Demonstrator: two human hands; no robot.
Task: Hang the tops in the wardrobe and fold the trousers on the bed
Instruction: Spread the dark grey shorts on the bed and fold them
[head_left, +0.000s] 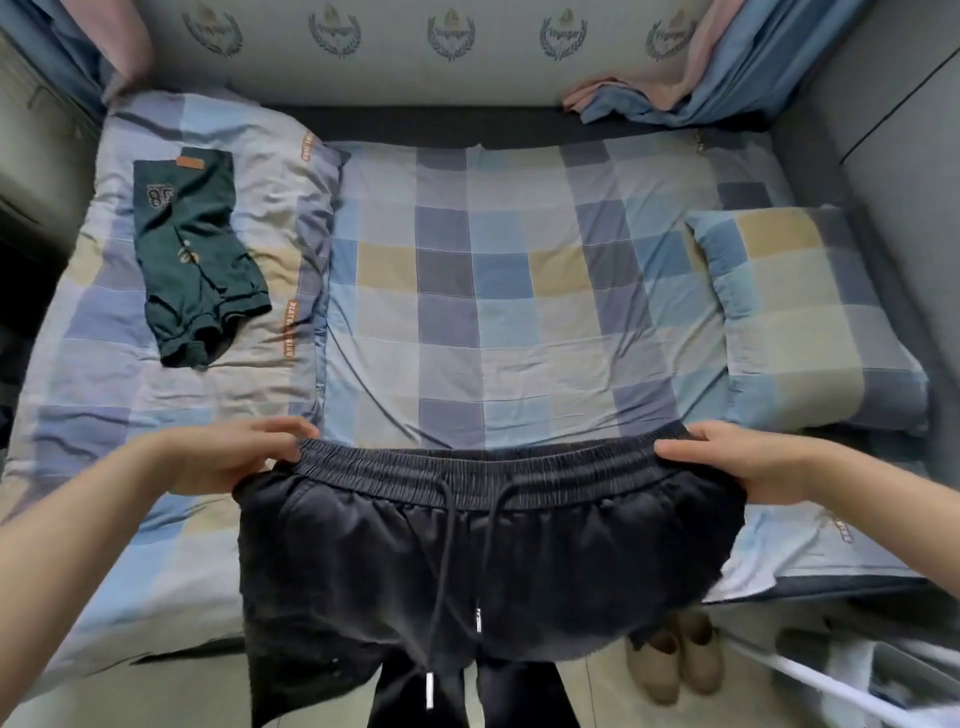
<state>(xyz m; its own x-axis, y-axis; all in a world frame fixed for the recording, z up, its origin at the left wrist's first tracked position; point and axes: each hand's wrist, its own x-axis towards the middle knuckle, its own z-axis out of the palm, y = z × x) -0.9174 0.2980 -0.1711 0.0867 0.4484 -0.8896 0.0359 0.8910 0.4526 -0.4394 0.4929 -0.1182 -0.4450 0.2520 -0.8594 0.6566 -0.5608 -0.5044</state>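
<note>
Black drawstring trousers (519, 561) hang spread out in front of me, over the near edge of the bed (498, 312). My left hand (234, 457) grips the left end of the elastic waistband. My right hand (737, 462) grips the right end. The waistband is stretched flat between them, and the legs drop below the frame. A dark green folded garment (192, 260) with a number patch lies on the folded duvet at the left.
A checked duvet (104, 364) covers the bed's left side and a checked pillow (810, 312) lies at the right. Beige shoes (675, 660) stand on the floor below the bed edge. Curtains hang at both back corners, against a padded wall.
</note>
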